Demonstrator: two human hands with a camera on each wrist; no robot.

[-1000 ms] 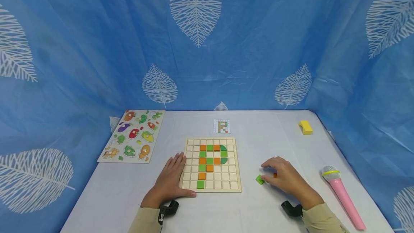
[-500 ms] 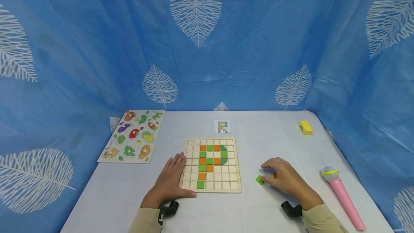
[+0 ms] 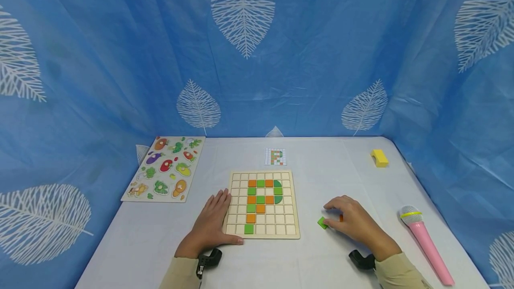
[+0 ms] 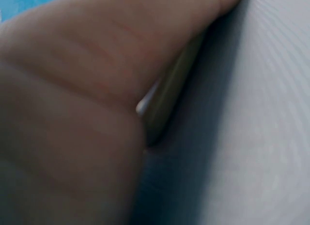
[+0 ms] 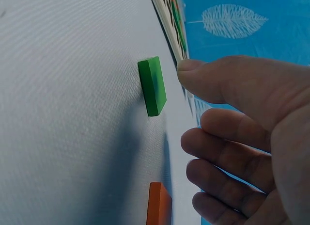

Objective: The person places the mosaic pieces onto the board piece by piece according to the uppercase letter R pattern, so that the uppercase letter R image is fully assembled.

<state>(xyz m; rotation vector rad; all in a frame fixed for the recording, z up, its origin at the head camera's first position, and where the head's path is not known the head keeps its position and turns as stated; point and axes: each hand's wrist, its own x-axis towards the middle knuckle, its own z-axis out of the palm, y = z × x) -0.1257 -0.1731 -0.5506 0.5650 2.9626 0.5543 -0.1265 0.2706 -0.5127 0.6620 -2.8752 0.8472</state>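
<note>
My left hand rests along the left edge of a wooden grid board, its fingers straight and its thumb by the front edge. Orange and green tiles on the board form a P-like shape, with a lone green square in the front row. To the right of the board, my right hand hovers low with loosely bent fingers, holding nothing. Below its thumb a green tile lies on the white cloth, apart from the fingers in the right wrist view. An orange tile lies nearer the palm, partly hidden in the head view.
A small card with a printed grid pattern lies behind the board. At the left is a vegetable puzzle board. A yellow arch block stands at the back right, and a pink microphone lies along the right side.
</note>
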